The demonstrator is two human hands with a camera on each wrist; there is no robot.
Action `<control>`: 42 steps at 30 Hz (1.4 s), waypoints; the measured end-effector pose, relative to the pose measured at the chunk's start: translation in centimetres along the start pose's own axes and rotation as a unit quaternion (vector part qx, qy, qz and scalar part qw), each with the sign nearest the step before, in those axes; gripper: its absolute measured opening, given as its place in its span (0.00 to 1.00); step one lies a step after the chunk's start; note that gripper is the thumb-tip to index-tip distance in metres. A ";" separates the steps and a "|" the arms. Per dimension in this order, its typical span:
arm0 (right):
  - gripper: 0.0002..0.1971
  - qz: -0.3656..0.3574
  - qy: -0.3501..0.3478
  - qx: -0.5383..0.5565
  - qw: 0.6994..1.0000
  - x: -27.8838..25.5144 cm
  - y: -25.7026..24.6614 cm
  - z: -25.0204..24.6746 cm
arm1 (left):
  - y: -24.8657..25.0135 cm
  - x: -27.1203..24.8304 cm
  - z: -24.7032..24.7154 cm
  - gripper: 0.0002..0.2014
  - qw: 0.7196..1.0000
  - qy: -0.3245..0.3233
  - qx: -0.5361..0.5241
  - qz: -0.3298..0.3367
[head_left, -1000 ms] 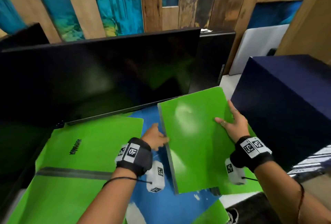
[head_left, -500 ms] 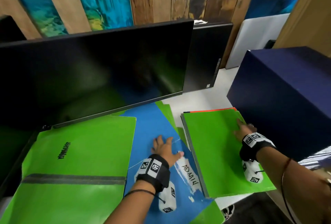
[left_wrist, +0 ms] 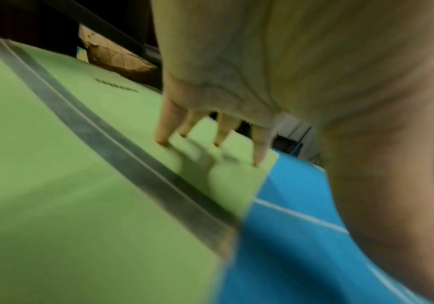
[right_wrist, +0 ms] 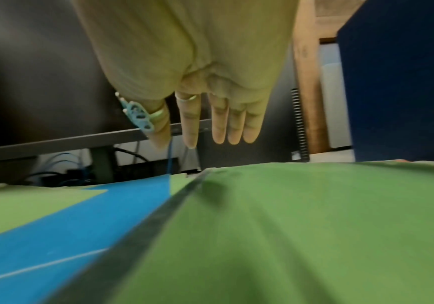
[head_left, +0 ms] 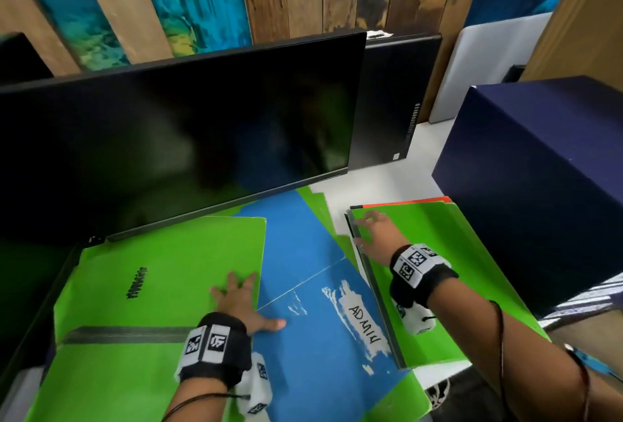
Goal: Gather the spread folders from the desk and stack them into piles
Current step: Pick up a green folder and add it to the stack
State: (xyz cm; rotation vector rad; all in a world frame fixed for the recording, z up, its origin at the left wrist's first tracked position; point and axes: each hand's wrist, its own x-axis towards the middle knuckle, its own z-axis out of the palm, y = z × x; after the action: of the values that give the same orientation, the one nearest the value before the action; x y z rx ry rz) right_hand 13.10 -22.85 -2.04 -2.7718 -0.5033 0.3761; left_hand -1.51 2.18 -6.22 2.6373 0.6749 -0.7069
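A large green folder (head_left: 161, 286) with a grey band lies at the left, partly under the monitor. My left hand (head_left: 241, 297) rests flat on its right edge, fingertips (left_wrist: 210, 139) on the green folder (left_wrist: 55, 164), thumb on the blue folder (head_left: 303, 280) labelled ADMIN beside it. At the right sits a pile topped by a green folder (head_left: 465, 270), with an orange folder edge (head_left: 414, 200) showing beneath. My right hand (head_left: 374, 231) lies at that pile's far left corner, its fingers (right_wrist: 220, 123) straight over the top green folder (right_wrist: 314, 226). More green folders peek from under the blue one.
A wide black monitor (head_left: 168, 138) overhangs the folders' far ends, and a second black screen (head_left: 387, 101) stands behind it. A navy box (head_left: 539, 185) borders the pile on the right. A strip of white desk (head_left: 381, 182) shows between them. Cables (right_wrist: 60, 164) run under the monitor.
The green folder held in both hands went down onto the right pile. My left hand then slid from the blue folder onto the left green folder; my right hand crossed to the pile's left corner.
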 end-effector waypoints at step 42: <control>0.09 0.172 -0.180 0.416 0.875 -3.0 -14.8 10.1 | -8.4 -3.8 -1.0 0.51 0.984 0.134 -0.071 -0.096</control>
State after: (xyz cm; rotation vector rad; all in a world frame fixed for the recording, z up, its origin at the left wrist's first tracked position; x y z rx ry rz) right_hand 2.86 -8.32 -5.79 -1.9254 0.0985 0.9429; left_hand -8.42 8.28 -4.86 2.5809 1.0248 -0.3380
